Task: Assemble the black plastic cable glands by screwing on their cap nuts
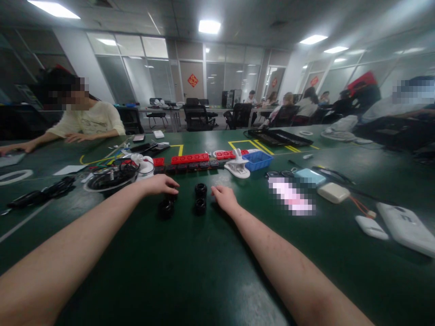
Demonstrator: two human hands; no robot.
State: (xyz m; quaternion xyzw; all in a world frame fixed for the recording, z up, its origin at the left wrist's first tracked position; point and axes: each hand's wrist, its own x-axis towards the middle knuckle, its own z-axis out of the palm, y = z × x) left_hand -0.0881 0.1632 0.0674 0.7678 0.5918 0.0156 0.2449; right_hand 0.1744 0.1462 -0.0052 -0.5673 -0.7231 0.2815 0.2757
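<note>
Four-fingered reach aside, my left hand curves over a black round part, which shows only partly beneath the fingers. Just in front of it, nearer to me, stands another black round part with a glossy ring-like top. To the right, two similar black round parts stand one behind the other: the far one has a hole in its top, and the near one looks alike. My right hand rests beside this pair, apart from it, with its fingers curled and nothing visible in them.
Behind the parts lies a row of red and black blocks. A white clip stand and a blue bin adjoin it. A bowl of cables stands left; a white power bank lies right. A person sits across the table.
</note>
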